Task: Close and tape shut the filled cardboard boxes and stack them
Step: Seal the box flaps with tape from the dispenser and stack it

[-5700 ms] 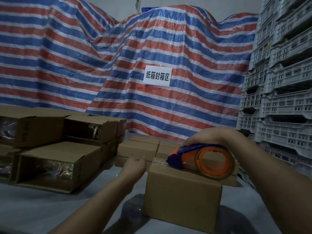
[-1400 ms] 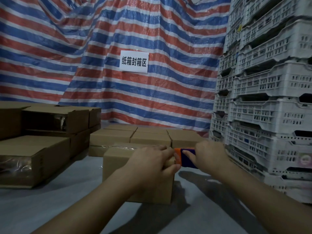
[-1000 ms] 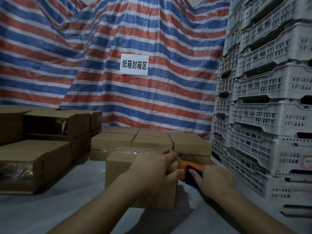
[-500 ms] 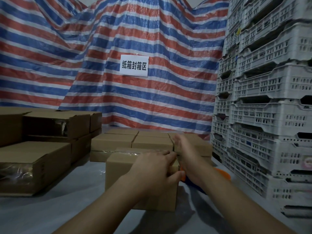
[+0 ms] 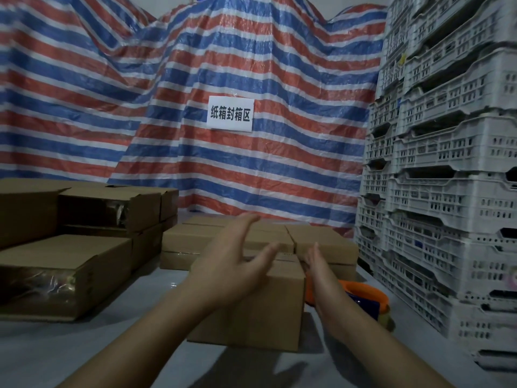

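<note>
reaching over a closed cardboard box sitting near centre on the grey floor, left hand and right hand both with fingers spread, grasping nothing. lying just right of the box, an orange tape dispenser.

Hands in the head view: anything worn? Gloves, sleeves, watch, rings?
Nothing worn that shows. The left hand and right hand are both bare, with no gloves, and no rings visible on the fingers. Both forearms are bare to the bottom edge of the frame: no sleeves, watch or wristband in view.
</note>
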The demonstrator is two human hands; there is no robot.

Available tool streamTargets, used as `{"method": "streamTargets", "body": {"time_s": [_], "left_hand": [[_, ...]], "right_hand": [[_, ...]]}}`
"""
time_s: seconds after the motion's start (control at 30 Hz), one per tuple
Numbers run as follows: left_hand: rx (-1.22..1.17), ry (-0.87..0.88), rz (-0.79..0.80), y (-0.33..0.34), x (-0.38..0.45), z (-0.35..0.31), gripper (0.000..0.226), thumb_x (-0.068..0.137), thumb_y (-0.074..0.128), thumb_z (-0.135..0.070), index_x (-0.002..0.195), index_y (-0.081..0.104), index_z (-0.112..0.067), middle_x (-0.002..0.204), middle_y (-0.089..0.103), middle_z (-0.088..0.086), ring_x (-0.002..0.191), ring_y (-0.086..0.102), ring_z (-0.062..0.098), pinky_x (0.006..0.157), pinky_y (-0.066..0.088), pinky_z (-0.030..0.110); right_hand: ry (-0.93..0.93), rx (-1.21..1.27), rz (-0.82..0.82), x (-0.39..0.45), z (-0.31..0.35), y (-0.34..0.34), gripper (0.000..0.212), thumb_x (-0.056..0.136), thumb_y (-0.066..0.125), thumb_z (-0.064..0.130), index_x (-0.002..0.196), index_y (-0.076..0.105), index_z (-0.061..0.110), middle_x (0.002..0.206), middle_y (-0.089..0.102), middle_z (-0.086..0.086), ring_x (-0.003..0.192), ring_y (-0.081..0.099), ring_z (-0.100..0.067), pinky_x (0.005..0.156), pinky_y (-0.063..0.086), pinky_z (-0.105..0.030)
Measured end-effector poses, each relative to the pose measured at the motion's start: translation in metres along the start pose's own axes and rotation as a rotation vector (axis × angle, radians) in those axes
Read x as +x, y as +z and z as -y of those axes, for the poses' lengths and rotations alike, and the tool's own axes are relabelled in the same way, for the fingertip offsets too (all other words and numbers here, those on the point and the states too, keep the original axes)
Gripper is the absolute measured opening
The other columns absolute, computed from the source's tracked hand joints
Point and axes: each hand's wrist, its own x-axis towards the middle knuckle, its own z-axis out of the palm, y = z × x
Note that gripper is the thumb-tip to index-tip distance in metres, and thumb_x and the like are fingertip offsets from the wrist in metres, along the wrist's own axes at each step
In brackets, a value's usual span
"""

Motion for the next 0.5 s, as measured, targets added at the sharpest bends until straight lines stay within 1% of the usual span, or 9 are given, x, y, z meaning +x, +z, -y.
{"method": "streamTargets", "body": {"time_s": [0.03,0.1,0.17,0.23,0.3,0.33,0.37,0.43,0.5], "left_hand": [[0.024,-0.037,-0.077,-0.007,-0.005,0.007,0.074,0.077,0.042,-0.080,0.143,0.026,-0.051,0.144,0.036,-0.031,0.126,0.038,-0.010,0.100,0.047,0.032],[0.019,-0.157,-0.162,-0.019,-0.016,0.024,0.083,0.074,0.042,-0.078,0.148,0.028,-0.042,0.152,0.037,-0.014,0.130,0.037,0.000,0.104,0.042,0.034],[-0.032,-0.294,-0.147,-0.025,-0.029,0.038,0.090,0.071,0.046,-0.076,0.151,0.026,-0.040,0.154,0.036,-0.011,0.131,0.037,0.003,0.103,0.039,0.033],[-0.161,-0.439,-0.054,-0.025,-0.043,0.050,0.092,0.066,0.051,-0.076,0.149,0.031,-0.041,0.152,0.040,-0.010,0.134,0.043,0.008,0.105,0.042,0.034],[-0.408,-0.520,0.025,-0.022,-0.056,0.060,0.072,0.063,0.061,-0.070,0.131,0.049,-0.050,0.134,0.058,-0.018,0.112,0.060,-0.004,0.083,0.054,0.019],[-0.470,-0.531,0.049,-0.021,-0.061,0.064,0.061,0.064,0.063,-0.067,0.122,0.050,-0.057,0.121,0.064,-0.026,0.100,0.062,-0.011,0.071,0.053,0.013],[-0.478,-0.523,0.062,-0.020,-0.065,0.068,0.052,0.066,0.061,-0.066,0.116,0.047,-0.062,0.109,0.064,-0.036,0.095,0.060,-0.017,0.066,0.050,0.011],[-0.471,-0.507,0.075,-0.018,-0.069,0.075,0.039,0.070,0.056,-0.067,0.108,0.046,-0.071,0.100,0.056,-0.051,0.093,0.054,-0.025,0.067,0.046,0.010],[-0.475,-0.500,0.092,-0.019,-0.070,0.076,0.033,0.073,0.055,-0.067,0.102,0.047,-0.080,0.105,0.056,-0.050,0.099,0.054,-0.024,0.071,0.047,0.009]], "right_hand": [[-0.052,-0.021,-0.014,-0.002,-0.001,-0.003,0.079,0.096,0.030,0.068,0.160,0.025,0.022,0.163,0.030,-0.009,0.148,0.032,-0.030,0.122,0.025,-0.052],[-0.159,-0.100,-0.067,-0.005,0.000,-0.003,0.073,0.095,0.033,0.066,0.159,0.022,0.031,0.162,0.028,0.005,0.149,0.030,-0.022,0.122,0.025,-0.045],[-0.182,-0.200,0.003,-0.016,-0.004,-0.001,0.088,0.082,0.039,0.074,0.159,0.013,0.040,0.151,0.022,0.023,0.145,0.025,-0.008,0.116,0.026,-0.034],[-0.162,-0.268,0.112,-0.026,-0.012,-0.003,0.098,0.074,0.047,0.077,0.158,0.007,0.046,0.148,0.025,0.025,0.135,0.026,-0.001,0.112,0.030,-0.032],[-0.146,-0.297,0.143,-0.030,-0.017,-0.002,0.089,0.087,0.053,0.064,0.158,0.003,0.047,0.158,0.025,0.019,0.138,0.029,-0.004,0.116,0.031,-0.033],[-0.151,-0.313,0.139,-0.031,-0.018,-0.001,0.085,0.092,0.054,0.058,0.158,0.002,0.046,0.160,0.025,0.016,0.142,0.030,-0.007,0.119,0.031,-0.037],[-0.154,-0.318,0.135,-0.033,-0.018,-0.001,0.083,0.095,0.055,0.052,0.158,0.001,0.045,0.159,0.027,0.015,0.144,0.031,-0.011,0.120,0.031,-0.040],[-0.143,-0.303,0.137,-0.036,-0.016,0.002,0.079,0.099,0.055,0.043,0.158,0.002,0.044,0.155,0.034,0.015,0.143,0.036,-0.013,0.120,0.032,-0.044],[-0.129,-0.299,0.134,-0.039,-0.016,0.003,0.079,0.100,0.055,0.039,0.159,0.002,0.042,0.156,0.035,0.014,0.143,0.037,-0.013,0.121,0.032,-0.045]]}}
